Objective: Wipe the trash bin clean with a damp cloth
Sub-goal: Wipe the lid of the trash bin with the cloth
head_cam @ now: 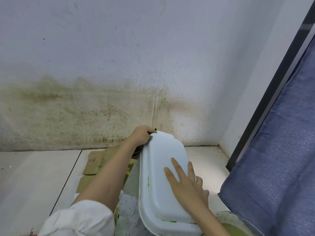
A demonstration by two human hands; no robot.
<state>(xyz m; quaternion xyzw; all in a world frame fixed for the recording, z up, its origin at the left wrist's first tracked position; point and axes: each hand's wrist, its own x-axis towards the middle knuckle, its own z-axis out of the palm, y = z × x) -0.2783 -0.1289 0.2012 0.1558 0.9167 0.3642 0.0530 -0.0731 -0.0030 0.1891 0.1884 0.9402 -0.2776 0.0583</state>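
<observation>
A white plastic trash bin (160, 167) lies on its side on the floor, its long flat side facing up, with green smears along its left edge and near rim. My left hand (140, 135) is at the bin's far top-left corner and grips a dark cloth (152, 133), of which only a small edge shows beside the fingers. My right hand (185, 181) rests flat on the bin's upper side with the fingers spread and straight.
A stained white wall (102, 108) rises just behind the bin. Flattened cardboard (97, 160) lies on the tiled floor to the left. A blue fabric-covered surface (276, 159) with a dark frame stands at the right. A container of green liquid (237, 227) sits at the bottom right.
</observation>
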